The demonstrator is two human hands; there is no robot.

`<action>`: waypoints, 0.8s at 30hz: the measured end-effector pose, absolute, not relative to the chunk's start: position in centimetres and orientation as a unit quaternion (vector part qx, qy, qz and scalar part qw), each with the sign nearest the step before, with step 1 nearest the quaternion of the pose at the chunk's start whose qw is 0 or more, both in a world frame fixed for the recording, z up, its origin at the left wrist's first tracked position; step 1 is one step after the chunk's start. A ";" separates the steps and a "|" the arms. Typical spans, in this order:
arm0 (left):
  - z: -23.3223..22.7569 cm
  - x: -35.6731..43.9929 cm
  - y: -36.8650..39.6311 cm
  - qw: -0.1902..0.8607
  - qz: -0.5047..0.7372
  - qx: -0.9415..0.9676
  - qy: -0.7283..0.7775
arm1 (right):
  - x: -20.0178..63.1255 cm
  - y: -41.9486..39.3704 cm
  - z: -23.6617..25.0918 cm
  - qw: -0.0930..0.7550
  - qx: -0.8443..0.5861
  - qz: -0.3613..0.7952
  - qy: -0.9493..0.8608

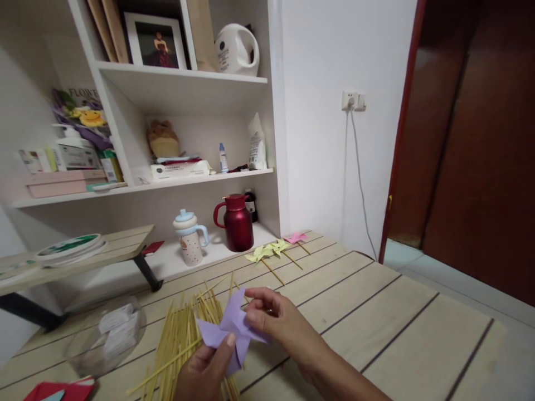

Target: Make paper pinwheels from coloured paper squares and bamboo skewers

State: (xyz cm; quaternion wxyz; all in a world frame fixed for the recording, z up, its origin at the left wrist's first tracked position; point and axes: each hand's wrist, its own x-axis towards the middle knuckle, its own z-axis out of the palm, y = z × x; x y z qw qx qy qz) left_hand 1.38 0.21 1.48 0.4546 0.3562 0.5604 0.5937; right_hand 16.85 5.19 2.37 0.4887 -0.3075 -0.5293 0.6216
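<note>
A purple paper pinwheel (pixel 232 328) is held up between my two hands, its blades folded toward the middle. My left hand (pixel 204 367) grips its lower left part, with the thumb pressed on the front of the paper. On the other side, my right hand (pixel 276 320) pinches the pinwheel's right-hand blades between thumb and fingers. Under and behind it, a loose pile of thin wooden sticks (pixel 178 340) lies on the slatted table. Whether a stick is attached to the purple pinwheel cannot be made out.
Yellow pinwheels (pixel 259 253) and a pink pinwheel (pixel 296 238) on sticks lie at the table's (pixel 355 289) far edge. A clear bowl (pixel 106 334) with white packets stands left, near red paper (pixel 62 390). Behind are a red jug (pixel 239 223) and a cup (pixel 191 239).
</note>
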 end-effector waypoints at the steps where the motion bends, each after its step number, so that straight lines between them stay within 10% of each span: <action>1: 1.2 1.4 0.2 0.449 0.595 0.355 0.565 | 16.8 5.2 2.2 0.482 -0.299 0.628 -0.533; 24: 1.7 2.2 -0.2 0.443 0.595 0.350 0.572 | 16.3 4.6 2.5 0.470 -0.332 0.517 -0.634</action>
